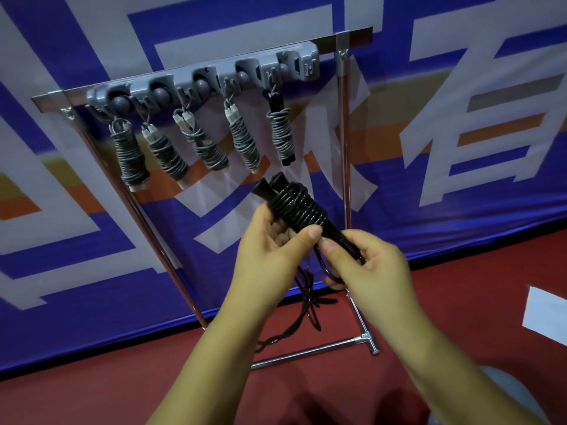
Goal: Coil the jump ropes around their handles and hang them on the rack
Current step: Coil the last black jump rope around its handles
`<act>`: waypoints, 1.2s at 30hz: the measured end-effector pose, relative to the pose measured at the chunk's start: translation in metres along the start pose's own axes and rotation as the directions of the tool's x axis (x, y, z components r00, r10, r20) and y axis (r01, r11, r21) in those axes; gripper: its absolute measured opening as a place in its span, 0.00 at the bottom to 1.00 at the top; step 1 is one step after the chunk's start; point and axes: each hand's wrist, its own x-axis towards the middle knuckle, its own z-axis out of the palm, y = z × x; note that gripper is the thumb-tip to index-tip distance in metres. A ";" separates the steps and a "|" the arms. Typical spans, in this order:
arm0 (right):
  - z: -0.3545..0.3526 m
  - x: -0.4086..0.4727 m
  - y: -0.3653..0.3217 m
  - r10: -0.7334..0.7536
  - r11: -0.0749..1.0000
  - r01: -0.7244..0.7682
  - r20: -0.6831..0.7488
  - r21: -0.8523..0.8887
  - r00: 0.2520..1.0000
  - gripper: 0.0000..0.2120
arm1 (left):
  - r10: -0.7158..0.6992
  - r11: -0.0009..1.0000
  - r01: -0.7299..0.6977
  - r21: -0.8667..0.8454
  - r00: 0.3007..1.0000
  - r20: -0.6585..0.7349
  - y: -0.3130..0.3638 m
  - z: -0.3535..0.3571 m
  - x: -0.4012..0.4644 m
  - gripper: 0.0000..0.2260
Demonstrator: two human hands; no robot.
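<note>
Black jump rope (296,207) (half-coiled) in both hands, before rack (343,142) of five.

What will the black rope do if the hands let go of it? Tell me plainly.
The black rope is probably floppy: its free end hangs limp and twisted toward the floor. The coils would likely loosen, since only the left hand pins them. It seems light; the right hand's fingers pinch the handles easily.

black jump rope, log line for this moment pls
stage: coiling | black jump rope: part-wound, tail on floor | left hand: grips handles | right hand: pinches cord | rack: five hung
</note>
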 end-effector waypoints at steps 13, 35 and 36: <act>0.006 0.000 0.013 0.119 0.984 -0.130 0.093 0.124 0.989 0.07 | 0.007 0.999 -0.011 0.041 0.997 0.080 0.000 -0.016 0.009 0.39; 0.001 0.006 0.021 0.191 0.981 -0.190 -0.013 0.044 0.982 0.23 | 0.089 0.969 -0.109 0.220 0.991 0.096 -0.009 0.010 0.000 0.33; 0.001 0.006 0.022 0.180 0.984 -0.180 -0.016 0.018 0.984 0.23 | 0.099 0.965 -0.117 0.235 0.991 0.086 -0.008 0.011 0.000 0.33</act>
